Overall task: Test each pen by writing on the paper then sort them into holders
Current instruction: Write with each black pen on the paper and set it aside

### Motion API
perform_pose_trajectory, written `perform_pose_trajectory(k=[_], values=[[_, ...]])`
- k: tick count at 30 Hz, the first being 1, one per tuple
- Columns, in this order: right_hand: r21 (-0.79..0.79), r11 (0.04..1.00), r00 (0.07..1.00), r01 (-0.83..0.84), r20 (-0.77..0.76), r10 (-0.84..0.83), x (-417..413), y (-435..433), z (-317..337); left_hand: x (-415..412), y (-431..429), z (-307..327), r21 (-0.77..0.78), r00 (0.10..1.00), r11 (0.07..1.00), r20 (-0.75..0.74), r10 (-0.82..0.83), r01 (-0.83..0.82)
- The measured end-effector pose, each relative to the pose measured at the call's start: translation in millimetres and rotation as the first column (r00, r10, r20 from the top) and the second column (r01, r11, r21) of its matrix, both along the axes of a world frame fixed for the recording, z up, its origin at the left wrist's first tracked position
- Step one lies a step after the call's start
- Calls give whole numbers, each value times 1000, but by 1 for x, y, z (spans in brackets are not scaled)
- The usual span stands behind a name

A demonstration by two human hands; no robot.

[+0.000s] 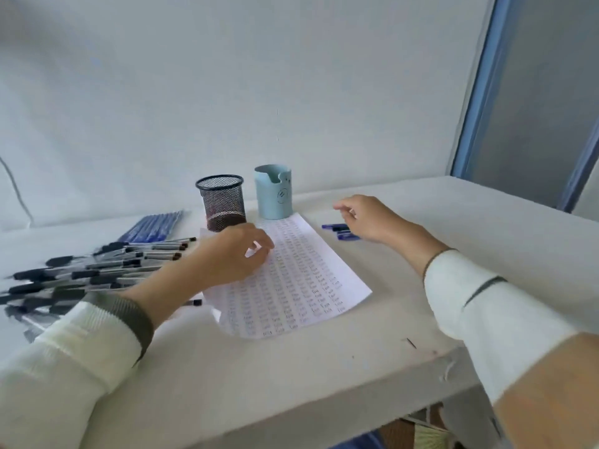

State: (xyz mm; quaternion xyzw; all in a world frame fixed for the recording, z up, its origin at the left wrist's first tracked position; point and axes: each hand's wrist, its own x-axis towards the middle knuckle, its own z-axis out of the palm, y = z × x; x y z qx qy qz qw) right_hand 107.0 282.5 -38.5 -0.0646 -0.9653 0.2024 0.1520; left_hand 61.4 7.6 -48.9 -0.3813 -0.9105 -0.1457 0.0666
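Head view shows the blue pens (340,231) on the table (470,228) just right of the paper (308,280), long axis running left to right. The right hand (366,218) hovers directly over them, fingers loosely bent, holding nothing. The left hand (233,254) rests on the paper, fingers bent, without a pen, and is farther away.
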Motion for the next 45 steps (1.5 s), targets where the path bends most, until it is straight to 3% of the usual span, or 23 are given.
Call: perform_pose_trajectory(k=[3, 5, 9, 12, 14, 16, 17, 19, 21, 23, 32, 35, 36, 37, 40, 45], values=[[271, 962, 973, 26, 214, -87, -25, 5, 3, -2, 0, -8, -38, 1000, 999, -17, 25, -25], [406, 913, 945, 53, 275, -177, -32, 5, 7, -3, 1, -11, -17, 1000, 1000, -18, 6, -6], [460, 884, 948, 82, 238, -212, -40, 6, 4, -5, 2, -15, -8, 999, 1000, -30, -17, 16], [455, 887, 985, 82, 100, -142, -39, 7, 2, -7, 5, -15, -27, 999, 1000, -44, -9, 8], [303, 952, 998, 37, -56, -21, -36, 5, 3, -9, 9, -14, -50, 999, 999, -44, 0, -2], [-4, 996, 977, -90, -194, 88, -33, -3, 8, -10, 12, -14, -65, 1000, 998, -25, -9, 7], [-199, 969, 966, -146, -238, 96, -32, -9, 12, -10, 13, -14, -72, 1000, 997, -1, -23, 23], [-546, 814, 968, -200, -237, 79, -26, -21, 22, -9, 14, -16, -84, 996, 995, 70, -47, 53], [-745, 634, 977, -207, -195, 89, -20, -30, 30, -9, 13, -19, -97, 992, 993, 113, -59, 70], [-840, 506, 980, -196, -181, 80, -16, -32, 33, -9, 13, -20, -114, 990, 991, 125, -61, 76], [-953, 201, 971, -228, -207, 119, -4, -39, 33, -3, 11, -19, -235, 985, 967, 162, -57, 95], [-968, 2, 959, -250, -247, 138, 8, -39, 26, 0, 12, -21, -242, 985, 967, 168, -38, 79], [-971, -26, 956, -237, -238, 171, 13, -40, 23, 0, 11, -22, -235, 986, 969, 164, -38, 76], [-977, 8, 958, -211, -205, 201, 19, -40, 19, 0, 11, -23, -231, 987, 970, 158, -39, 75], [-952, 265, 969, -154, -93, 227, 35, -47, 5, -1, 11, -25, -229, 988, 971, 148, -35, 69], [-847, 507, 955, -159, -2, 298, 59, -54, -15, 1, 13, -25, -221, 991, 974, 135, -24, 54]])
